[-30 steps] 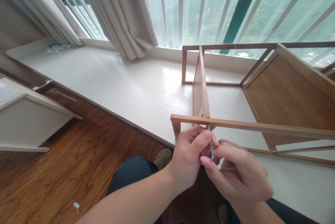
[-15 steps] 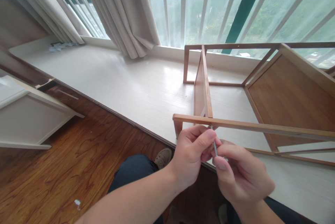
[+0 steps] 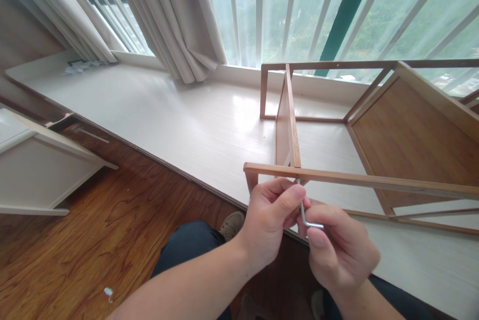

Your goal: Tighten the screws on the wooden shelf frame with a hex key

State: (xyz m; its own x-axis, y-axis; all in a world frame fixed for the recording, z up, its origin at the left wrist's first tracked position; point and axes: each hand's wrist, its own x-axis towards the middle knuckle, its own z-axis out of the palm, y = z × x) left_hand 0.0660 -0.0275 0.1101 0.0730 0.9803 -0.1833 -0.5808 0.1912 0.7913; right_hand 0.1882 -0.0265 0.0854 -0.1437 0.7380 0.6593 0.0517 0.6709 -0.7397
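Note:
Pinched in my left hand (image 3: 271, 218) is the long shaft of an L-shaped hex key (image 3: 303, 213), close below the front rail. My right hand (image 3: 340, 245) closes thumb and fingers around the key's short bent arm. The key's upper end meets a small bolt head at the front rail (image 3: 337, 176) of a brown wooden shelf frame, near where a cross panel (image 3: 287, 120) joins it. The frame lies on its side, and a wider wooden panel (image 3: 422, 140) stands farther right in it. My fingers partly cover the key's shaft.
The frame rests on a white window ledge (image 3: 168, 115) along barred windows. A grey curtain (image 3: 168, 21) hangs at the back. A white cabinet piece (image 3: 63, 170) stands at left. Small paper scraps lie on the ledge's far left and on the wooden floor (image 3: 108, 230).
The hex key's short arm has swung to the right and now shows plainly; my right hand has turned with it. My left hand keeps its pinch. The view shifts slightly.

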